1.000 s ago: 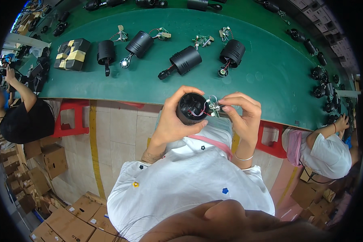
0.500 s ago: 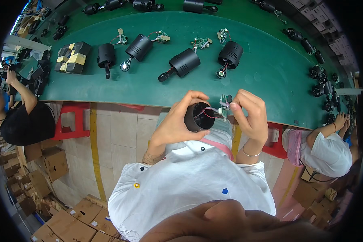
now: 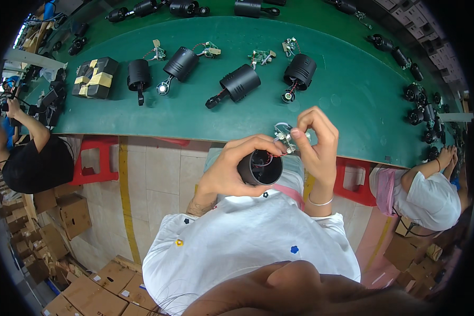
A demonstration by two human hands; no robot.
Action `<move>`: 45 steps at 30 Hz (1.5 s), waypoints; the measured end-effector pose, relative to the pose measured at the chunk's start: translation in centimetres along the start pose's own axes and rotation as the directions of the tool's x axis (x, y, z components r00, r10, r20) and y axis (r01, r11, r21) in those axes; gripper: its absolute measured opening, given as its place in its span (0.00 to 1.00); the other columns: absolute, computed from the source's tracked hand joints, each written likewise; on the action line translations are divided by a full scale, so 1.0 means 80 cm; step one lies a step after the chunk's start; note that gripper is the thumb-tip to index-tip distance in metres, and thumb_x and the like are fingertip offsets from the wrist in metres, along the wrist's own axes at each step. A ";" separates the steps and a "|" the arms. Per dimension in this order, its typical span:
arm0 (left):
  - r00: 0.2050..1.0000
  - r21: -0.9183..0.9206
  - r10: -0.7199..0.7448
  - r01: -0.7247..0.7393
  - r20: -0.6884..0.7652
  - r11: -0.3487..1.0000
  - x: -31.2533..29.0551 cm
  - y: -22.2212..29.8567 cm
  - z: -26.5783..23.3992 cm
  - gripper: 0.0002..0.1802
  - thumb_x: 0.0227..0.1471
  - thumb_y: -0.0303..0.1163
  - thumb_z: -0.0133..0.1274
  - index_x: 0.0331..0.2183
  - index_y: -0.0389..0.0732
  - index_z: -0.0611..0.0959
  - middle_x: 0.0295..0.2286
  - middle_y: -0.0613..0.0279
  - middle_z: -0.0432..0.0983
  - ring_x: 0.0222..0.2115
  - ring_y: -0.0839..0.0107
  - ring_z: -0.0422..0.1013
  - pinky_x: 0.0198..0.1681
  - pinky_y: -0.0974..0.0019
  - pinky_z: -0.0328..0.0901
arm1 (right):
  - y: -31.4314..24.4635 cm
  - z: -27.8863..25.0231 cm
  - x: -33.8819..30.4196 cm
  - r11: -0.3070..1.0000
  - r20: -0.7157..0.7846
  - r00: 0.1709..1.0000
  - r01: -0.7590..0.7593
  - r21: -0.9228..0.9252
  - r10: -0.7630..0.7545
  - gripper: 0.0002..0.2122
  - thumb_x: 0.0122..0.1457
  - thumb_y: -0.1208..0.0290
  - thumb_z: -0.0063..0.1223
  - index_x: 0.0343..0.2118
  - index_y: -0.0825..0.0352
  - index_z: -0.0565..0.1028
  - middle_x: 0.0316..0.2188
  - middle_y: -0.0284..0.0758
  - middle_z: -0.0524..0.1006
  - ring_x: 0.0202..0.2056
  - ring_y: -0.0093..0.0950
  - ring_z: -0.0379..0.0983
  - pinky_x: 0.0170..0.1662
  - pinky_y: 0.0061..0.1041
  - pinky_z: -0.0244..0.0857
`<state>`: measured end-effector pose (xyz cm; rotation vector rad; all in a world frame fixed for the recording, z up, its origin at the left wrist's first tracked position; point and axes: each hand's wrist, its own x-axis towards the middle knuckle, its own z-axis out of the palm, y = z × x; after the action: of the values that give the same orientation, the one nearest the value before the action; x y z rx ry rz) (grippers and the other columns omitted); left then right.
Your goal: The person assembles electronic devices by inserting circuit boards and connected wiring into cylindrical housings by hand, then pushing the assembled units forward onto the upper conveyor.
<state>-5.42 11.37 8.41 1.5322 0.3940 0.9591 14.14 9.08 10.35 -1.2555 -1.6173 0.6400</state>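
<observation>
Green and smooth, the worktop curves across the room, its bend owed to the wide lens. Along its middle lie four black cylinders with small circuit boards wired to them, and towards its left end sits a dark block crossed with yellow tape. Beyond its far edge, more black parts rest on a darker green surface. On its near side run pale floor tiles with a yellow stripe, red stools and, farther off, cardboard boxes. People sit at either end of the worktop, one in a black top, one in a white top. Just in front of the worktop's near edge, the left hand curls round an open black cup, mouth facing up. At that edge, the right hand pinches a wired circuit board between thumb and finger.
</observation>
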 end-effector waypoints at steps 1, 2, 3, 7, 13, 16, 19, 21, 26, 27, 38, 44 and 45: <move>1.000 0.034 0.003 -0.003 -0.003 0.999 0.000 0.001 0.001 0.29 0.25 0.23 0.66 0.38 0.40 0.79 0.39 0.60 0.79 0.37 0.66 0.75 0.44 0.66 0.67 | -0.001 0.006 0.001 0.992 -0.047 0.997 -0.050 0.113 0.055 0.02 0.52 0.84 0.54 0.26 0.71 0.74 0.25 0.33 0.73 0.24 0.22 0.64 0.29 0.19 0.61; 1.000 0.068 0.006 -0.006 -0.006 0.998 0.000 0.003 0.002 0.29 0.25 0.23 0.66 0.38 0.40 0.79 0.39 0.60 0.79 0.37 0.65 0.75 0.44 0.65 0.68 | -0.002 0.012 0.001 0.969 -0.087 0.990 -0.093 0.227 0.115 0.02 0.52 0.84 0.54 0.27 0.71 0.75 0.26 0.34 0.74 0.26 0.22 0.65 0.31 0.18 0.62; 1.000 0.102 0.009 -0.008 -0.008 0.995 0.000 0.004 0.003 0.29 0.24 0.23 0.66 0.38 0.40 0.79 0.39 0.60 0.79 0.37 0.65 0.75 0.44 0.65 0.68 | -0.003 0.018 0.002 0.932 -0.120 0.977 -0.128 0.339 0.178 0.03 0.52 0.84 0.54 0.29 0.71 0.76 0.28 0.35 0.75 0.27 0.22 0.67 0.32 0.18 0.63; 0.999 0.181 0.017 -0.012 -0.027 0.983 -0.003 0.007 0.004 0.30 0.23 0.23 0.65 0.38 0.40 0.80 0.39 0.60 0.79 0.38 0.64 0.75 0.44 0.65 0.68 | 0.008 0.018 -0.005 0.820 -0.059 0.967 -0.176 0.544 0.247 0.06 0.52 0.85 0.54 0.33 0.72 0.79 0.32 0.37 0.77 0.31 0.22 0.70 0.35 0.18 0.66; 0.997 0.329 0.033 -0.010 -0.063 0.944 -0.005 0.007 0.003 0.33 0.21 0.23 0.65 0.40 0.40 0.79 0.39 0.60 0.79 0.39 0.63 0.75 0.44 0.65 0.68 | 0.013 0.020 -0.010 0.794 -0.007 0.973 -0.186 0.578 0.232 0.09 0.52 0.86 0.55 0.36 0.73 0.80 0.36 0.39 0.78 0.34 0.23 0.72 0.37 0.18 0.67; 0.996 0.342 0.037 -0.006 -0.084 0.940 -0.006 0.005 0.003 0.34 0.22 0.24 0.66 0.41 0.40 0.78 0.40 0.59 0.79 0.39 0.63 0.75 0.44 0.65 0.68 | 0.013 0.021 -0.011 0.800 -0.011 0.970 -0.193 0.569 0.242 0.09 0.52 0.87 0.55 0.36 0.74 0.80 0.37 0.40 0.78 0.34 0.24 0.72 0.37 0.17 0.68; 0.991 0.277 0.035 0.001 -0.128 0.961 -0.007 0.000 0.004 0.34 0.24 0.24 0.67 0.42 0.39 0.77 0.40 0.59 0.78 0.40 0.64 0.75 0.43 0.66 0.68 | 0.013 0.021 -0.012 0.773 0.007 0.960 -0.229 0.592 0.279 0.09 0.51 0.88 0.56 0.35 0.74 0.81 0.38 0.41 0.78 0.36 0.24 0.73 0.39 0.17 0.69; 0.982 0.211 0.027 0.013 -0.186 0.977 -0.007 -0.004 0.011 0.33 0.25 0.25 0.67 0.42 0.39 0.76 0.40 0.59 0.78 0.39 0.65 0.74 0.43 0.66 0.68 | 0.012 0.023 -0.011 0.757 -0.020 0.962 -0.202 0.622 0.273 0.09 0.50 0.88 0.57 0.35 0.74 0.80 0.39 0.41 0.78 0.36 0.25 0.73 0.39 0.17 0.70; 0.943 0.029 -0.028 0.040 -0.332 0.999 -0.005 -0.005 0.019 0.33 0.27 0.27 0.69 0.41 0.37 0.75 0.38 0.59 0.77 0.36 0.68 0.74 0.40 0.69 0.68 | 0.007 0.027 -0.008 0.677 -0.119 0.960 -0.089 0.731 0.255 0.10 0.47 0.91 0.58 0.33 0.74 0.79 0.40 0.43 0.77 0.38 0.27 0.74 0.41 0.19 0.72; 0.949 0.051 -0.038 0.057 -0.312 0.997 -0.004 -0.003 0.017 0.32 0.27 0.27 0.69 0.40 0.37 0.75 0.37 0.59 0.77 0.35 0.69 0.74 0.39 0.69 0.68 | 0.005 0.026 -0.009 0.648 -0.133 0.959 -0.065 0.759 0.251 0.10 0.46 0.91 0.59 0.33 0.74 0.79 0.40 0.44 0.77 0.39 0.27 0.75 0.41 0.20 0.73; 0.972 0.226 -0.052 0.106 -0.230 0.968 0.001 -0.006 0.007 0.31 0.21 0.26 0.70 0.36 0.37 0.79 0.31 0.60 0.77 0.30 0.70 0.70 0.37 0.70 0.65 | -0.011 0.022 -0.014 0.739 -0.144 0.989 0.092 0.667 0.007 0.13 0.41 0.91 0.61 0.31 0.73 0.77 0.36 0.45 0.80 0.35 0.31 0.77 0.39 0.23 0.74; 0.961 0.380 0.145 -0.046 -0.236 0.924 0.010 -0.007 0.011 0.31 0.20 0.26 0.67 0.36 0.39 0.80 0.30 0.64 0.77 0.28 0.70 0.68 0.35 0.69 0.65 | -0.027 0.023 -0.015 0.928 -0.107 0.962 0.269 0.259 -0.250 0.15 0.38 0.90 0.62 0.33 0.72 0.78 0.32 0.41 0.82 0.31 0.31 0.77 0.35 0.22 0.73; 0.960 0.382 0.146 -0.045 -0.239 0.923 0.010 -0.008 0.012 0.31 0.20 0.26 0.67 0.36 0.39 0.80 0.30 0.64 0.77 0.28 0.70 0.68 0.35 0.69 0.65 | -0.028 0.023 -0.016 0.927 -0.105 0.962 0.271 0.261 -0.251 0.15 0.38 0.90 0.62 0.33 0.72 0.78 0.32 0.41 0.82 0.31 0.31 0.77 0.35 0.22 0.73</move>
<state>-4.08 11.47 8.18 1.7837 0.7307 1.2229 11.58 7.39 10.99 -0.8343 -1.5435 0.6190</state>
